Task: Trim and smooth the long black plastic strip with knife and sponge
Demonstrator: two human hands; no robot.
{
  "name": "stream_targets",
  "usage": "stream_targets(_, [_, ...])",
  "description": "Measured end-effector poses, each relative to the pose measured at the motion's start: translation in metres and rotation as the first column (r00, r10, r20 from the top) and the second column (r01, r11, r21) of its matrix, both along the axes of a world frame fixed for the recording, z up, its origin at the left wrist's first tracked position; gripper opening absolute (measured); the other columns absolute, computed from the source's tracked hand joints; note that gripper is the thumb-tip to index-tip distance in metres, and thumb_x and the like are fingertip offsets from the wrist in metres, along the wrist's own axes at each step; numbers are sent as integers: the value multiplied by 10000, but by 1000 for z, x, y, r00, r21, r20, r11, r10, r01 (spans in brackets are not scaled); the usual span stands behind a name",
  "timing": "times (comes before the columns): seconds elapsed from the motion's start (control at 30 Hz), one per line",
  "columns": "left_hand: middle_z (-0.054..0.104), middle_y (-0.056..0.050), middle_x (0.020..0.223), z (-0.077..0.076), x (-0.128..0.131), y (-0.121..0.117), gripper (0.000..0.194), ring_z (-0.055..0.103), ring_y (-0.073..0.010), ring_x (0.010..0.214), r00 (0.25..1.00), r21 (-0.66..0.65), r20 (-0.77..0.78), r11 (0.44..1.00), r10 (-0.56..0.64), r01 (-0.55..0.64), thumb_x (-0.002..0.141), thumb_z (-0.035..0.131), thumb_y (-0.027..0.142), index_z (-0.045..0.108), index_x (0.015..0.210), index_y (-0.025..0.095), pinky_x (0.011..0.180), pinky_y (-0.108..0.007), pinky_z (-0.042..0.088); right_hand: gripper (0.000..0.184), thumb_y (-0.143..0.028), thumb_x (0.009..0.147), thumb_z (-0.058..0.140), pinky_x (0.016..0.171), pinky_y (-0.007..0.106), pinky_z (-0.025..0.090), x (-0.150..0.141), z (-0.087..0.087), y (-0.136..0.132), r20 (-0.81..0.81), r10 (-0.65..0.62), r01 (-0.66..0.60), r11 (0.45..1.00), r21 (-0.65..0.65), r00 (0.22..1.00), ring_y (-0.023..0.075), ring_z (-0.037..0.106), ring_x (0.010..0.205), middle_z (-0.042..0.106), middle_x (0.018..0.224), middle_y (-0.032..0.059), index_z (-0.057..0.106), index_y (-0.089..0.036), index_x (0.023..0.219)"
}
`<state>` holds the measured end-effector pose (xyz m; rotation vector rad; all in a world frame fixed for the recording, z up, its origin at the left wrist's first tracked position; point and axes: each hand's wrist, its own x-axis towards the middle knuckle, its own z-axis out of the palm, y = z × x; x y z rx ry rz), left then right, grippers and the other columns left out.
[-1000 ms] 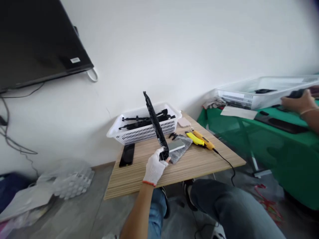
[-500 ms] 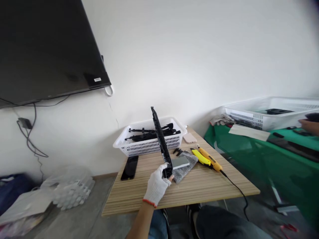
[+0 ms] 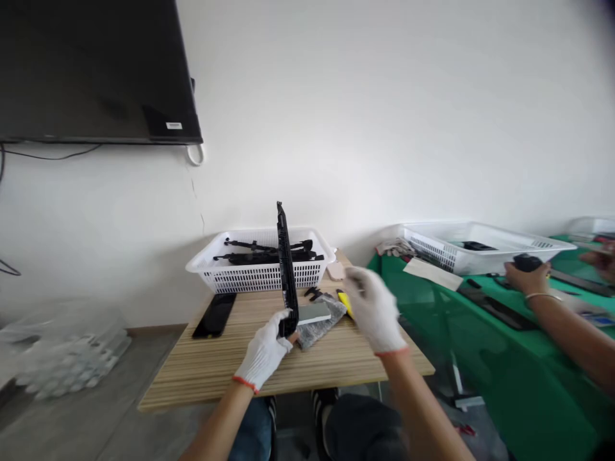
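Note:
My left hand (image 3: 267,346), in a white knit glove with a red cuff, grips the lower end of a long black plastic trim strip (image 3: 287,275). The strip stands nearly upright above the table, its ribbed side showing. My right hand (image 3: 373,307), gloved the same way, is raised over the table's right side; its fingers are curled but smeared by motion. Beneath it, a yellow-handled tool (image 3: 344,303) is partly covered. Right of the strip, a grey-white block (image 3: 313,313) rests on a crumpled grey cloth (image 3: 321,333), close to a black caliper-like tool (image 3: 313,293).
A white basket (image 3: 240,280) with several black plastic parts stands at the table's back. A black phone (image 3: 214,315) lies at the left, a pale phone (image 3: 336,271) behind. On the green-covered table (image 3: 432,320) at the right, a co-worker's hand (image 3: 527,279) holds a dark object beside another white basket (image 3: 485,253).
My right hand has come into view over the table's right side. The view has turned right, bringing in a co-worker's hands. My left hand still grips the strip, now more upright.

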<state>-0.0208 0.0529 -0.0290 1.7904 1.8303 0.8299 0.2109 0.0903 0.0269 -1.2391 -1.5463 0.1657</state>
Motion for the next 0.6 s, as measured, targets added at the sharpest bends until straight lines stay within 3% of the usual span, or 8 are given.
stream_targets(0.07, [715, -72, 1233, -2, 0, 0, 503, 664, -283, 1142, 1000, 20, 23, 1000, 5, -6, 854, 639, 381, 564, 1339, 269, 973, -404, 484, 375, -340, 887, 596, 884, 392, 540, -18, -22, 8, 189, 28, 9, 981, -196, 982, 269, 654, 1036, 714, 1123, 107, 700, -165, 1202])
stream_targets(0.13, [710, -66, 1243, -4, 0, 1, 488, 668, -264, 1133, 999, 39, 51, 999, 1, -3, 864, 626, 373, 552, 1335, 267, 980, -393, 482, 506, -391, 849, 652, 988, 486, 473, -34, -47, 16, 351, 96, 36, 935, -352, 932, 349, 575, 1204, 657, 1277, 142, 645, -167, 1303])
stream_targets(0.23, [702, -67, 1257, -8, 1, 2, 500, 675, -264, 1115, 999, 36, 50, 999, -9, 7, 860, 632, 380, 542, 1338, 267, 981, -404, 486, 723, -519, 795, 698, 1084, 554, 360, -44, -72, 23, 426, 180, 20, 906, -424, 887, 399, 394, 1377, 494, 1490, 146, 542, -183, 1415])
stream_targets(0.3, [698, -70, 1263, -9, 3, 3, 513, 669, -278, 1127, 1000, 35, 27, 999, -1, 0, 858, 636, 396, 537, 1346, 270, 989, -425, 482, 738, -522, 763, 729, 1088, 545, 345, -42, -79, 24, 427, 203, -4, 906, -424, 881, 386, 389, 1377, 499, 1484, 139, 544, -203, 1403])
stream_targets(0.4, [706, -69, 1241, -8, 5, 4, 508, 662, -297, 1143, 1000, 27, 1, 999, 19, -19, 859, 640, 397, 541, 1341, 272, 989, -445, 481, 617, -429, 726, 770, 1030, 508, 394, -37, -80, 25, 367, 102, 34, 937, -347, 925, 358, 495, 1263, 605, 1324, 134, 615, -221, 1286])
stream_targets(0.5, [717, -63, 1217, -6, 7, 4, 491, 664, -294, 1142, 1000, 30, 8, 999, 24, -25, 856, 650, 382, 549, 1324, 269, 987, -438, 485, 432, -352, 775, 704, 946, 441, 461, -33, -81, 27, 177, -22, 65, 969, -239, 984, 295, 591, 1113, 645, 1176, 116, 645, -207, 1177])
stream_targets(0.6, [720, -59, 1209, -4, 8, 2, 499, 675, -284, 1120, 999, 27, 22, 999, 29, -29, 846, 667, 384, 549, 1317, 271, 973, -424, 496, 359, -408, 801, 665, 878, 415, 507, -30, -83, 26, -8, -92, 88, 979, -184, 996, 263, 637, 997, 667, 1092, 97, 655, -198, 1092])
